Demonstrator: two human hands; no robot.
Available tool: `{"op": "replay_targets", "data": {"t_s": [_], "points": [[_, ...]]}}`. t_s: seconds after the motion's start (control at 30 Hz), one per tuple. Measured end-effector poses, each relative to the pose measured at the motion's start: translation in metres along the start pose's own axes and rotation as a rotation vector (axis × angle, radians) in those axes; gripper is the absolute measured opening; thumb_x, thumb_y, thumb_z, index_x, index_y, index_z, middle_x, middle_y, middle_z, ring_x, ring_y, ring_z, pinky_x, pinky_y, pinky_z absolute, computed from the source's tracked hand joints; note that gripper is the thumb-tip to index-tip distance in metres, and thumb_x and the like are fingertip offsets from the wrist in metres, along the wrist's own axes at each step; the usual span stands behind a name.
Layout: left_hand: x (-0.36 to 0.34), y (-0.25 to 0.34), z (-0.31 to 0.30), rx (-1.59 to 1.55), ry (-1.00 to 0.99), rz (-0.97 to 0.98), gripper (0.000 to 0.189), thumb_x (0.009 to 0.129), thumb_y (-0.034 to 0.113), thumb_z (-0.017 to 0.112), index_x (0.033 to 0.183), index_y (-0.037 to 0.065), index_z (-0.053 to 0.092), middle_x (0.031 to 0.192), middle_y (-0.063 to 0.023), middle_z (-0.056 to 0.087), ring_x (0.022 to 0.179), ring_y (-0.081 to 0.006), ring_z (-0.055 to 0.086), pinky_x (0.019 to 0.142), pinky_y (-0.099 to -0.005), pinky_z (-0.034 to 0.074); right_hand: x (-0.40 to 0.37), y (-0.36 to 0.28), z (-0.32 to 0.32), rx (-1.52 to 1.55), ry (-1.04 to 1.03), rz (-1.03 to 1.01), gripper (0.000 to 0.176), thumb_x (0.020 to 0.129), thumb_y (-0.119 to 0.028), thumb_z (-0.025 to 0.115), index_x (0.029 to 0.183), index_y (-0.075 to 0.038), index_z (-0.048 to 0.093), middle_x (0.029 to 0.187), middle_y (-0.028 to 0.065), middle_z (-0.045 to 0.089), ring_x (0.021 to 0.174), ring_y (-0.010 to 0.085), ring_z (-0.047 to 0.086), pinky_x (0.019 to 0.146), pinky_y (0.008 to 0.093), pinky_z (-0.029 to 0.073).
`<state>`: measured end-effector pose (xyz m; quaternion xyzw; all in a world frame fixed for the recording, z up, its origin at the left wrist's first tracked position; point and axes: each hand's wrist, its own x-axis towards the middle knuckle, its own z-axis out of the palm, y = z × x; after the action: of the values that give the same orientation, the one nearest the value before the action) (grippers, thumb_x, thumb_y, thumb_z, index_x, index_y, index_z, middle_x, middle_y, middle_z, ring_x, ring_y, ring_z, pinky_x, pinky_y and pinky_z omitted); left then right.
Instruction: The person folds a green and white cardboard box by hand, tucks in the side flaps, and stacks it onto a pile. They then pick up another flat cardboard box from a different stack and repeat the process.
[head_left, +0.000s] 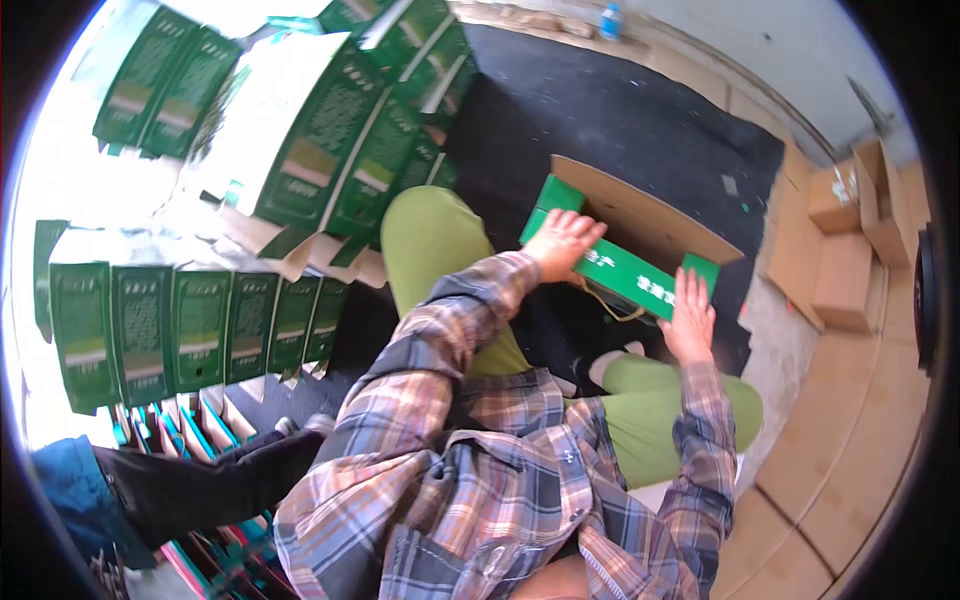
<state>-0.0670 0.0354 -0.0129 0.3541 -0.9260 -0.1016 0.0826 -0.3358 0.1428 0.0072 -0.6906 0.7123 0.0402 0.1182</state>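
Black matting (620, 120) covers the floor ahead, edged on the right by pale tiles where plain brown cartons (840, 280) stand against the wall, and a small bottle (612, 20) sits far off at the top. Rows of flat green cartons (190, 325) lie overlapping on the left, with a second fanned heap of green cartons (340, 140) above them in bright light. The person, in a plaid shirt and green trousers, sits with both arms reaching forward to a long green box (620, 275) that lies slantwise over the matting just past the knees, backed by a brown cardboard sheet (650, 220) that rises behind it. The left hand (563, 243) rests on the box's upper left end, fingers loosely spread and curled over the edge. The right hand (690, 320) lies flat against the box's lower right end, palm down, fingers straight and close together, gripping nothing. A thin yellowish cord (605, 300) loops below the box between the two hands, and a white shoe (615, 365) shows beneath it. At the lower left, another person's dark-clad limb (200, 480) and blue denim (60, 490) come in beside the stacked cartons.
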Motion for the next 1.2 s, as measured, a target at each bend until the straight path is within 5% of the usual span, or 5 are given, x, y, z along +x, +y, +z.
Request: {"op": "replay_targets", "data": {"t_s": [0.5, 0.7, 0.9, 0.97, 1.2], "points": [[0.005, 0.004, 0.016, -0.089, 0.013, -0.049, 0.075, 0.053, 0.028, 0.081, 0.119, 0.008, 0.051, 0.104, -0.0073, 0.053, 0.104, -0.0257, 0.049, 0.092, -0.0427, 0.035, 0.002, 0.010, -0.002, 0.199, 0.068, -0.002, 0.105, 0.057, -0.013, 0.081, 0.144, -0.012, 0.022, 0.147, 0.0158, 0.025, 0.136, 0.0351, 0.022, 0.106, 0.0455, 0.030], [0.008, 0.007, -0.016, -0.273, 0.067, -0.232, 0.082, 0.054, 0.033, 0.081, 0.123, 0.006, 0.046, 0.109, -0.0103, 0.051, 0.109, -0.0286, 0.046, 0.092, -0.0441, 0.034, 0.005, 0.067, -0.019, 0.467, 0.503, 0.048, 0.071, 0.078, -0.018, 0.068, 0.139, -0.008, 0.035, 0.144, 0.0188, 0.032, 0.132, 0.0329, 0.029, 0.106, 0.0431, 0.027], [0.016, -0.004, -0.074, -0.724, 0.422, -0.426, 0.091, 0.058, 0.041, 0.083, 0.126, -0.003, 0.042, 0.113, -0.0208, 0.049, 0.110, -0.0345, 0.047, 0.095, -0.0406, 0.038, 0.000, 0.101, -0.012, 0.854, 0.480, 0.227, 0.047, 0.084, -0.014, 0.063, 0.127, 0.000, 0.050, 0.132, 0.0137, 0.047, 0.125, 0.0244, 0.041, 0.103, 0.0364, 0.032], [0.007, 0.006, -0.138, -1.104, 0.584, -0.437, 0.090, 0.060, 0.038, 0.083, 0.127, -0.006, 0.041, 0.125, -0.0180, 0.048, 0.117, -0.0246, 0.045, 0.100, -0.0367, 0.036, 0.000, 0.099, -0.012, 0.840, 0.453, 0.241, 0.045, 0.084, -0.014, 0.062, 0.125, 0.001, 0.051, 0.129, 0.0136, 0.051, 0.124, 0.0236, 0.042, 0.103, 0.0361, 0.032], [-0.066, -0.031, -0.287, -1.435, 1.061, -0.367, 0.040, 0.080, 0.026, 0.069, 0.109, 0.002, 0.055, 0.095, -0.0070, 0.062, 0.085, -0.0160, 0.061, 0.079, -0.0300, 0.049, 0.008, 0.098, -0.001, 0.789, 0.337, 0.154, 0.041, 0.084, -0.013, 0.061, 0.122, 0.001, 0.054, 0.127, 0.0143, 0.052, 0.121, 0.0256, 0.046, 0.104, 0.0349, 0.032]]}}
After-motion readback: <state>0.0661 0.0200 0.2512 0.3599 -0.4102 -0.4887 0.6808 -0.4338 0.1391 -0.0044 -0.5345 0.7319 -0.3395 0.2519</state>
